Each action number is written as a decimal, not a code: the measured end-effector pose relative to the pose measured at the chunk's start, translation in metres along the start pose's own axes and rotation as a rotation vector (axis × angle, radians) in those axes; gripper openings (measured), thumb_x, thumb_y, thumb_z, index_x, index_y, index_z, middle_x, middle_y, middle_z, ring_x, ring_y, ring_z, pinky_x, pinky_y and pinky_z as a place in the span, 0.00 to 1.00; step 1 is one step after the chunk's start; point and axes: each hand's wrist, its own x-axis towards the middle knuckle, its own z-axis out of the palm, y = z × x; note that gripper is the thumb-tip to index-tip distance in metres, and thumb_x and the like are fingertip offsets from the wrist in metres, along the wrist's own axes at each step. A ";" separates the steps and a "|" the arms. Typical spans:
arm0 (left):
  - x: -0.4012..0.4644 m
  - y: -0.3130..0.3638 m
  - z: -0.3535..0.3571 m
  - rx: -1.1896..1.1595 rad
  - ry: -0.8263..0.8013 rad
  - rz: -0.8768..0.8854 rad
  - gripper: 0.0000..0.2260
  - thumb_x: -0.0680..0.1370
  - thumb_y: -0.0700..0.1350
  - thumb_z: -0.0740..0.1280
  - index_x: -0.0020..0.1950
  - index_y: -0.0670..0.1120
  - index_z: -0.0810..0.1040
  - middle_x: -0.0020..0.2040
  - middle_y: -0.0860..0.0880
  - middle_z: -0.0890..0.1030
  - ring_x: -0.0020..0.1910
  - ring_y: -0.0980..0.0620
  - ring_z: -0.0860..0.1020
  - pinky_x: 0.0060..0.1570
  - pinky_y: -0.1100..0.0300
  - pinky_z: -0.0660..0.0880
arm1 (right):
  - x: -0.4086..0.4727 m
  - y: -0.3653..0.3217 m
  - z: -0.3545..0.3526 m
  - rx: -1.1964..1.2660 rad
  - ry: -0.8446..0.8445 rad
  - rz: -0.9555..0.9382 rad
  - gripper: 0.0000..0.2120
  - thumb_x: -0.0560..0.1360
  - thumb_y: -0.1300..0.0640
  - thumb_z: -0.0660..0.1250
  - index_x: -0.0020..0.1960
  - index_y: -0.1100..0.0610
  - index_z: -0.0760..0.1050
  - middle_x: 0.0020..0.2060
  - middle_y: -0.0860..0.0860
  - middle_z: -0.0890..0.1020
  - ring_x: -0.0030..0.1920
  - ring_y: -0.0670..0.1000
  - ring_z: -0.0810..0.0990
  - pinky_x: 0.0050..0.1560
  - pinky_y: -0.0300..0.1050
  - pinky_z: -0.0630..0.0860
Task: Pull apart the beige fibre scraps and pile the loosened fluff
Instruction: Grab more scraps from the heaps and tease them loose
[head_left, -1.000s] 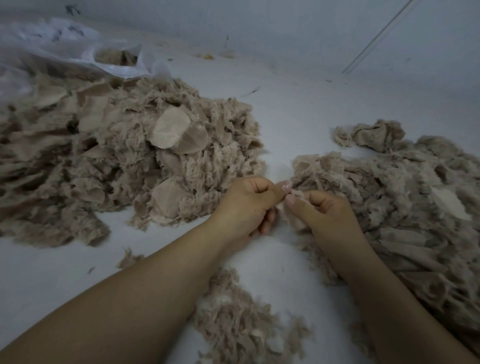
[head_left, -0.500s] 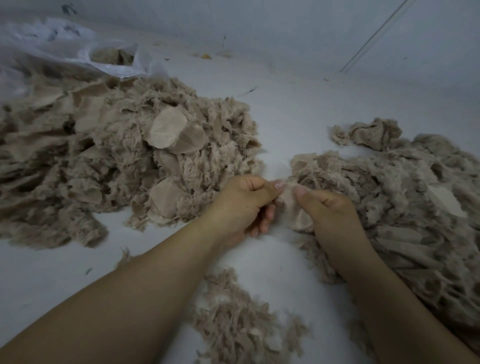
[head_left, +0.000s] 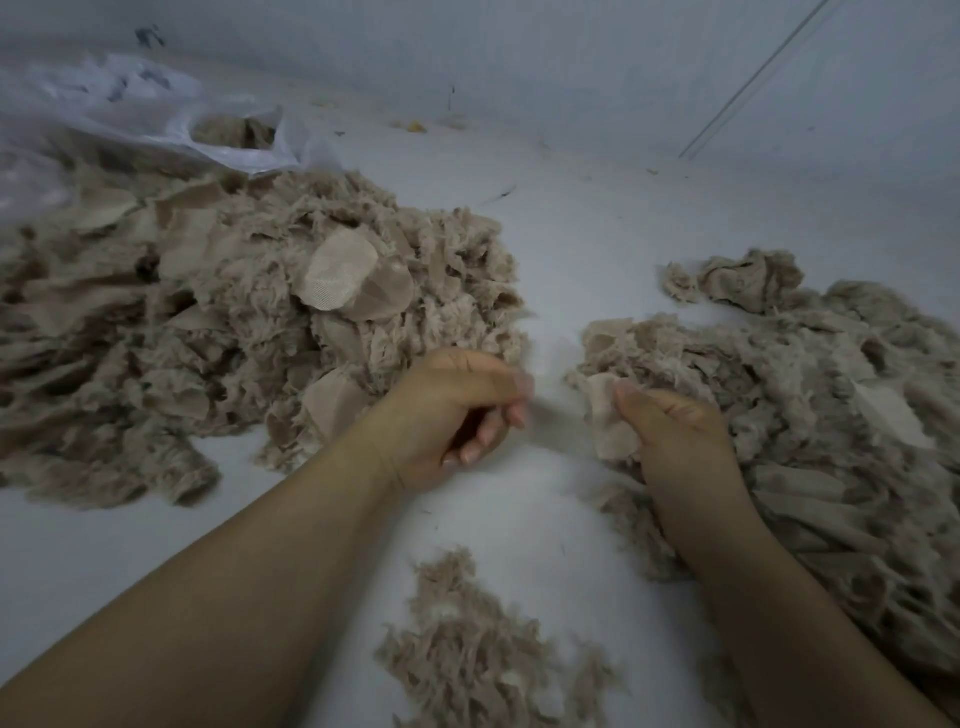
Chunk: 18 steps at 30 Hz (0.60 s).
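Head view: hands apart, right hand (head_left: 670, 436) pinching beige scrap (head_left: 610, 426), left hand (head_left: 452, 410) pinching stretched fibres (head_left: 553, 413)

White floor (head_left: 582, 249): big beige scrap heap (head_left: 218, 332) left, second heap (head_left: 810, 415) right, small fluff pile (head_left: 478, 654) near, plastic bag (head_left: 156, 119) behind.

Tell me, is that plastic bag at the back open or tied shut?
Open. The plastic bag lies slumped behind the left pile, its mouth gaping, with beige fibre visible inside.
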 end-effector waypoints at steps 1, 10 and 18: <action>-0.001 0.004 -0.002 0.129 -0.152 -0.015 0.06 0.72 0.45 0.72 0.37 0.44 0.84 0.24 0.47 0.75 0.18 0.54 0.68 0.19 0.68 0.60 | 0.000 0.000 0.000 -0.025 -0.010 -0.023 0.25 0.80 0.58 0.65 0.24 0.54 0.78 0.21 0.48 0.77 0.23 0.44 0.74 0.28 0.34 0.72; -0.004 0.009 0.010 0.300 -0.125 -0.177 0.16 0.70 0.57 0.73 0.33 0.46 0.80 0.25 0.44 0.72 0.18 0.52 0.65 0.21 0.67 0.60 | -0.004 -0.001 0.003 -0.066 -0.098 -0.099 0.21 0.79 0.56 0.66 0.34 0.71 0.75 0.26 0.65 0.76 0.29 0.51 0.74 0.34 0.40 0.71; 0.003 0.001 0.021 0.249 0.086 -0.066 0.14 0.80 0.48 0.65 0.36 0.44 0.75 0.23 0.46 0.73 0.16 0.53 0.66 0.17 0.68 0.60 | -0.004 -0.002 0.005 -0.094 -0.127 -0.065 0.26 0.81 0.55 0.63 0.25 0.57 0.76 0.20 0.48 0.69 0.21 0.44 0.66 0.23 0.34 0.64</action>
